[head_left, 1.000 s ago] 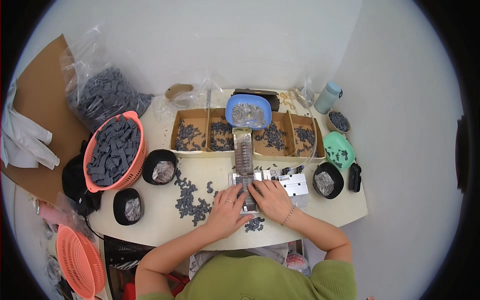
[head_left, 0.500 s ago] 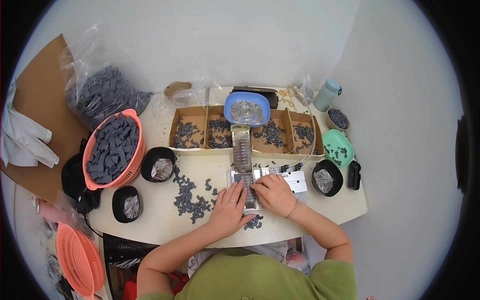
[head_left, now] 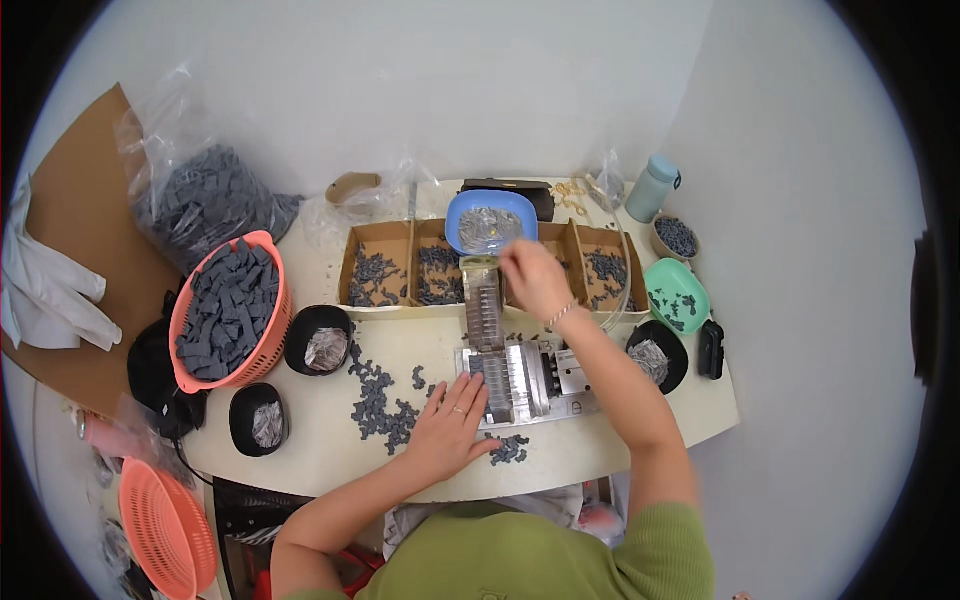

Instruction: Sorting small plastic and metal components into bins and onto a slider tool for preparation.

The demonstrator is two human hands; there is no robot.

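The metal jig lies flat on the worktop directly under your arms, with a narrow metal chute rising from its far edge toward the blue bowl. Your left hand rests palm down, fingers spread wide, on the jig's near left corner and holds nothing. Your right hand is raised beyond the jig, just right of the chute's upper end and near the blue bowl; its fingers are drawn together, but you cannot tell from here whether they pinch anything.

Just left of your left hand lies a scatter of small dark parts, and a few more sit below its fingertips at the worktop's near edge. Beyond your right hand stands a row of cardboard compartments filled with the same dark parts. Farther left of your left hand are two black bowls holding shiny pieces, then a coral basket of grey blocks. To the right of your right forearm sit another black bowl and a mint-green dish.
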